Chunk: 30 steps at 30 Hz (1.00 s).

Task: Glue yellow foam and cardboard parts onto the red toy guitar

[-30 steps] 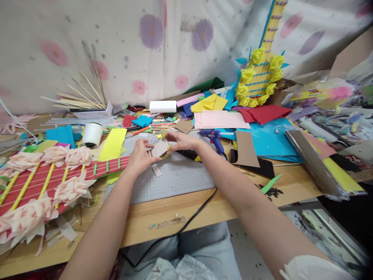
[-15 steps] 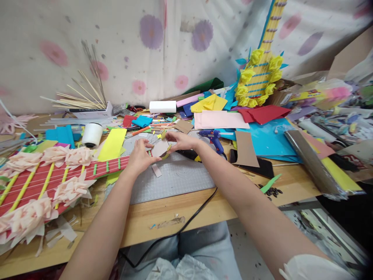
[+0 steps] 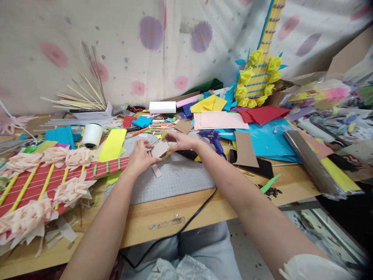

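Note:
Between my two hands is a small pale card piece (image 3: pixel 160 149) with olive-yellow edges, at the far end of the red paper guitar's neck. My left hand (image 3: pixel 141 156) grips its left side, thumb along the near edge and fingers curled. My right hand (image 3: pixel 181 142) pinches the right side, fingers at the far edge and thumb near the right corner. The red paper guitar (image 3: pixel 100 167), with pale pink paper petals on its body, stretches off to the left. Under my hands lies a grey cutting mat (image 3: pixel 177 179); a small pale strip (image 3: pixel 156 171) rests on it.
A blue glue gun (image 3: pixel 214 139) lies right of my right hand. Behind are coloured paper sheets (image 3: pixel 221 119), a white roll (image 3: pixel 162 107) and a box of sticks (image 3: pixel 93 110). A yellow-flowered paper guitar (image 3: pixel 258 83) leans at the back. A black cable (image 3: pixel 189 221) crosses the table's front edge.

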Available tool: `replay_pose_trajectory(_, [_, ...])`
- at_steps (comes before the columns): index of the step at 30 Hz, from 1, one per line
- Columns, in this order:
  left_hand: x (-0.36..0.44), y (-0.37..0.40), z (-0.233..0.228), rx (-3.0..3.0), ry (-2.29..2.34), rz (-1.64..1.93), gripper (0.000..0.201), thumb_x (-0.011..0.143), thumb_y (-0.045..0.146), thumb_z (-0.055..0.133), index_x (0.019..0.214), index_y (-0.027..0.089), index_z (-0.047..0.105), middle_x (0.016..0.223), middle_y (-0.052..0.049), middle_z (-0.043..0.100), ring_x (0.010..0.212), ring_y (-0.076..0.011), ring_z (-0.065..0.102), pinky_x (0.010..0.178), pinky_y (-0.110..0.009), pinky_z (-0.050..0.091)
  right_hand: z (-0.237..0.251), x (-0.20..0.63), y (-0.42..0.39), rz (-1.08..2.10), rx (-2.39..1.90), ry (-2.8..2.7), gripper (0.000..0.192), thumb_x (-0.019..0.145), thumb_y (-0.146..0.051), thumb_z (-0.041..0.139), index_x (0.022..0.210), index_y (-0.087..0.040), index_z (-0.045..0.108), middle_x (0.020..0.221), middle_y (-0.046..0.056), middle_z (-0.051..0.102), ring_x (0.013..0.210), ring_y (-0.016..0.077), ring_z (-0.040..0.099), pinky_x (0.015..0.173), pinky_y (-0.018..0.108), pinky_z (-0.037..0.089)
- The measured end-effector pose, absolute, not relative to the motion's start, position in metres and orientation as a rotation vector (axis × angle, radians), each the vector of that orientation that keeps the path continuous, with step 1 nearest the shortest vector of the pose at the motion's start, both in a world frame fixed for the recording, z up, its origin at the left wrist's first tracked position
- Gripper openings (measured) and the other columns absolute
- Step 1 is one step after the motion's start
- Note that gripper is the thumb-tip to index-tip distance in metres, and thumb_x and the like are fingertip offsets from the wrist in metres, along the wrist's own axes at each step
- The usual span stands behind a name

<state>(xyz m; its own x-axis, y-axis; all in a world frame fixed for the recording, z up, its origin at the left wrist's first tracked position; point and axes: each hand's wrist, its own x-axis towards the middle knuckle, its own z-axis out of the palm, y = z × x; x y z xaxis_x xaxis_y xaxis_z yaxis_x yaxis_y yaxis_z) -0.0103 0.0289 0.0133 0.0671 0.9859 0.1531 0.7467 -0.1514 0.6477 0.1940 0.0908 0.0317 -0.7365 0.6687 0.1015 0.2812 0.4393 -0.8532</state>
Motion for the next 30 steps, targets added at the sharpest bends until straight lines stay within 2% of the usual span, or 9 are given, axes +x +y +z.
replay_pose_trajectory(9, [-0.009,0.028,0.015,1.978,1.728,0.81,0.073,0.051,0.035,0.078,0.11,0.021,0.039,0.109,-0.008,0.058,0.112,-0.0269,0.051,0.086,-0.04,0.043,0.034,0.193,0.089,1.24,-0.817,-2.266,0.042,0.057,-0.025,0.073,0.088,-0.018,0.046,0.094,0.002,0.053,0.09,0.0163,0.052,0.086,0.035,0.042])
replay_pose_trajectory(13, [-0.009,0.027,0.017,2.038,1.692,0.807,0.081,0.052,0.036,0.078,0.12,0.02,0.037,0.109,-0.009,0.06,0.118,-0.0295,0.046,0.091,-0.042,0.04,0.031,0.194,0.089,1.261,-0.796,-2.251,0.045,0.059,-0.025,0.072,0.096,-0.018,0.047,0.096,0.002,0.052,0.091,0.0155,0.051,0.086,0.033,0.043])
replay_pose_trajectory(18, [-0.009,0.026,0.022,2.047,1.633,0.741,0.092,0.052,0.042,0.078,0.13,0.022,0.034,0.12,-0.012,0.056,0.114,-0.0296,0.05,0.089,-0.042,0.041,0.029,0.195,0.089,1.189,-0.844,-2.294,0.05,0.058,-0.025,0.073,0.1,-0.018,0.047,0.097,0.002,0.052,0.091,0.0161,0.051,0.086,0.033,0.044])
replay_pose_trajectory(22, [-0.004,0.027,0.026,2.033,1.63,0.735,0.091,0.055,0.049,0.074,0.132,0.023,0.033,0.126,-0.012,0.054,0.113,-0.0298,0.05,0.084,-0.04,0.044,0.028,0.196,0.088,1.155,-0.858,-2.304,0.056,0.057,-0.024,0.074,0.106,-0.017,0.047,0.103,0.005,0.053,0.096,0.0179,0.052,0.09,0.035,0.043])
replay_pose_trajectory(27, [0.004,0.03,0.033,2.014,1.654,0.711,0.082,0.061,0.042,0.072,0.131,0.023,0.033,0.118,-0.008,0.06,0.104,-0.0275,0.056,0.083,-0.039,0.045,0.018,0.2,0.087,1.243,-0.825,-2.218,0.074,0.059,-0.021,0.074,0.124,-0.022,0.039,0.124,0.007,0.049,0.115,0.0194,0.048,0.102,0.037,0.035])
replay_pose_trajectory(30, [0.005,0.032,0.037,2.031,1.66,0.674,0.081,0.061,0.041,0.072,0.13,0.023,0.034,0.114,-0.006,0.063,0.103,-0.0265,0.057,0.084,-0.038,0.044,0.013,0.201,0.088,1.256,-0.818,-2.203,0.074,0.061,-0.021,0.073,0.127,-0.021,0.038,0.126,0.008,0.049,0.117,0.0193,0.048,0.103,0.037,0.034])
